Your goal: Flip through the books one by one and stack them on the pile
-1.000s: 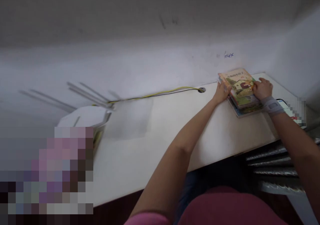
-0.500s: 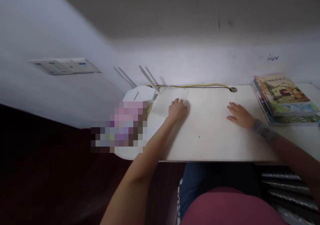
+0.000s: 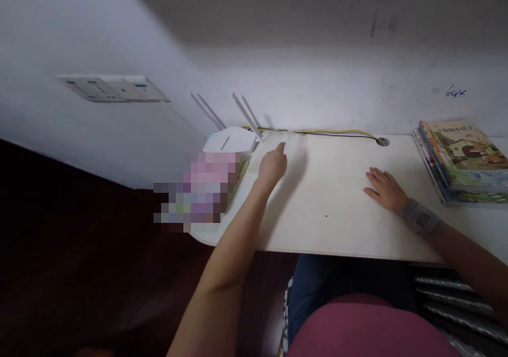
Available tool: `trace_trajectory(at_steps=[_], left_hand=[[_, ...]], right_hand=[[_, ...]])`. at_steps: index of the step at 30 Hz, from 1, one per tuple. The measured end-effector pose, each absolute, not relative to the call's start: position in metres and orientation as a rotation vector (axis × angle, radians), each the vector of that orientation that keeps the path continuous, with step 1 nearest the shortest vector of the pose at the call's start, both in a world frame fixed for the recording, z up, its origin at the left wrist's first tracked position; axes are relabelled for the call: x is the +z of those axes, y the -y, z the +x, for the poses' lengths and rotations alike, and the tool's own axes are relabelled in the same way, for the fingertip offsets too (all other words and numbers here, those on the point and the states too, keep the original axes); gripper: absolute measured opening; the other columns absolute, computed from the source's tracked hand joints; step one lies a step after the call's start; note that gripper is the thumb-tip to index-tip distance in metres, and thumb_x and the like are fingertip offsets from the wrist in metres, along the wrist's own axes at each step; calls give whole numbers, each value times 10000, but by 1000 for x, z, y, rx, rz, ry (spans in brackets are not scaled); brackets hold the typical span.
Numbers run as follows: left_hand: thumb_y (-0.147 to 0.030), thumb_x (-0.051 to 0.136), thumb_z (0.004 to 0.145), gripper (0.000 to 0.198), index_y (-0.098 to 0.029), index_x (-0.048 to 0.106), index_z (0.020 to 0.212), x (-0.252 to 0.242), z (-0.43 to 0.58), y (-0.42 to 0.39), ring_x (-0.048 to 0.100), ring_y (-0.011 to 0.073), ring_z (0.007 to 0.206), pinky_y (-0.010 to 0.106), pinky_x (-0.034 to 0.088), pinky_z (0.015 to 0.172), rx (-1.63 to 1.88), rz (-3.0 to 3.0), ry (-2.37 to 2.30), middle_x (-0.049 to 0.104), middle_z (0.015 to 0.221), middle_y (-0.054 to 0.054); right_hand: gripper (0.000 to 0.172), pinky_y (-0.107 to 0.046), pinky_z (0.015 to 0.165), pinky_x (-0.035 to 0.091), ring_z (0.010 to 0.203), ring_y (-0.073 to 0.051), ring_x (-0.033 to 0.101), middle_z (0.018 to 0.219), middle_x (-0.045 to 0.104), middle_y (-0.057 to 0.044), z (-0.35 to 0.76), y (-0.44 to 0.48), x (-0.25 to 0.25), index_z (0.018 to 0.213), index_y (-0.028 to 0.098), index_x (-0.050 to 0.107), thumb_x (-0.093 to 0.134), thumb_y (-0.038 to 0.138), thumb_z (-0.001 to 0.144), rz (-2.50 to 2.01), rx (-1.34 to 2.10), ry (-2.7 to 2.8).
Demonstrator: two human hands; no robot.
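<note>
My left hand (image 3: 273, 165) is closed, one finger pointing toward the wall, over the left part of the white desk (image 3: 337, 230). A thin, blurred white sheet (image 3: 294, 141), tissue or cloth, shows just beyond its fingers and seems to be held in them. Its shadow falls to the right on the desktop. My right hand (image 3: 386, 188) lies flat on the desk with its fingers spread, holding nothing. A grey band with a watch-like face (image 3: 423, 219) is around that wrist.
A white router (image 3: 230, 139) with upright antennas stands in the left corner, a pixelated pink stack (image 3: 214, 169) before it. Yellow and black cables (image 3: 337, 132) run along the wall to a round hole (image 3: 383, 142). Several picture books (image 3: 474, 150) are piled at the right.
My left hand has moved toward the wall, and the white sheet with it. My right hand stays flat on the desk. The whole view has shifted slightly.
</note>
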State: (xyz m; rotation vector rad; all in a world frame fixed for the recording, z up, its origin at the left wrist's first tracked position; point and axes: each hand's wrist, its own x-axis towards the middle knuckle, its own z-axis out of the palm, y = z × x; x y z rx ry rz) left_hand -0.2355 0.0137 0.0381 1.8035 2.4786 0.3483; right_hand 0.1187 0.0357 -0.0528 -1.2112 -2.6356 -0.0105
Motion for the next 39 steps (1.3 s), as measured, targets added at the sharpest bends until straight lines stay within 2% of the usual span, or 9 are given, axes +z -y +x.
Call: trace_trajectory(at_steps=[5,8,10,14,18,21,26,31,39], left_hand=[[-205,453,889,302,-153,609,1143,77,-176,4,698,132,633,255,575,594,1204,1627,-1753,668,908,53],[-279,527,877,257,-203,633,1099,103,-132,22,687,112,628,239,577,563,1457,1584,-1435,655,897,21],[-295,526,885,259,-229,635,1110,117,-114,36,676,104,617,212,553,519,1526,1564,-1349,653,890,8],[-300,526,872,278,-230,632,1120,114,-119,52,630,83,545,176,472,424,1612,1489,-1337,663,892,11],[-297,557,835,287,-181,642,1084,65,-147,55,544,70,441,200,440,400,1440,1470,-1467,672,822,27],[-248,509,848,281,-181,658,1076,24,-154,56,571,106,501,243,507,531,1089,1662,-1720,656,731,14],[-165,410,884,352,-154,665,1127,-8,-147,54,658,208,857,331,510,833,567,2075,-1956,658,989,101],[-194,367,930,376,-199,656,1172,-13,-148,52,637,213,818,351,505,817,273,2198,-2078,622,977,102],[-214,404,931,402,-207,570,1297,-7,-150,54,623,245,924,381,498,844,243,2252,-2111,600,1095,138]], right_hand=[[796,-518,1073,365,1374,-320,374,1491,377,-221,91,0,-32,1528,122,97,474,455,911,-1060,199,2494],[1019,-525,1105,341,1434,-305,254,1582,190,-163,69,28,-4,1508,187,-183,553,481,868,-1063,199,2267],[995,-553,1113,322,1450,-302,206,1598,137,-127,65,41,14,1481,213,-259,517,429,895,-1132,105,2144],[740,-600,1133,252,1434,-276,254,1567,268,-21,100,51,32,1503,349,-139,327,204,948,-1204,-153,2177],[695,-547,1154,240,1432,-240,265,1550,315,1,152,56,22,1520,390,94,336,116,929,-1137,-276,2372],[633,-557,1140,248,1444,-268,230,1556,306,-44,173,56,4,1492,333,288,363,94,911,-1201,-271,2515],[454,-589,1087,288,1408,-335,304,1506,392,-133,180,50,-24,1379,237,492,377,192,943,-1282,-227,2700],[623,-578,1048,340,1382,-378,338,1490,380,-218,185,49,-38,1415,174,439,433,551,919,-1215,-69,2808],[895,-575,1085,295,1422,-356,257,1526,314,-221,191,47,-44,1534,144,15,370,655,891,-1260,51,2740]])
